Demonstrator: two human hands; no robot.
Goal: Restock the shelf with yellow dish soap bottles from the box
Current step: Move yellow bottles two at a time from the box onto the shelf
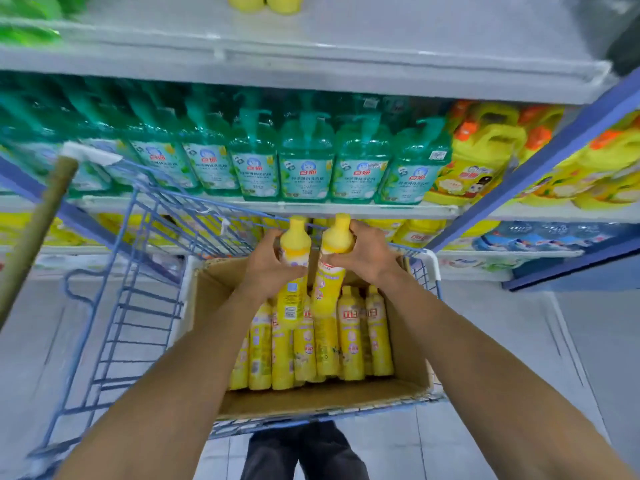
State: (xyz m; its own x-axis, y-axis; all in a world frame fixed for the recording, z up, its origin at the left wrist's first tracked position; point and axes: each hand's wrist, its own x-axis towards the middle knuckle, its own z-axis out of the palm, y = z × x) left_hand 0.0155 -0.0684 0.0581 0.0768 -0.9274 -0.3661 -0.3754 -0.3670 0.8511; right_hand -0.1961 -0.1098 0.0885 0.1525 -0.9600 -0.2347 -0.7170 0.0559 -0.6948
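Dark trousers (304, 455) at the bottom edge, pale floor (502, 375) on either side. Both bare forearms reach forward over a blue wire cart (114, 306).

A cardboard box (311, 400) sits in the cart, flaps open. Yellow dish soap bottles (349, 341) stand packed in its far half; the near half of the box floor shows bare.

Left hand (268, 268): fingers curled round the upper body of one yellow bottle (292, 306), which is upright and raised above the packed rows. Right hand (363, 258): wrapped round the shoulder of a second yellow bottle (327, 289), which tilts slightly left. The two held bottles are side by side, with their caps apart.

A wooden pole (34, 237) leans at the left, beside the cart.

Beyond is a shelf row of green pump bottles (304, 168), with yellow jugs (478, 157) with orange caps to their right. Above is a grey upper shelf (346, 46), mostly bare, with two yellow bottle bases (265, 1) at the top edge.
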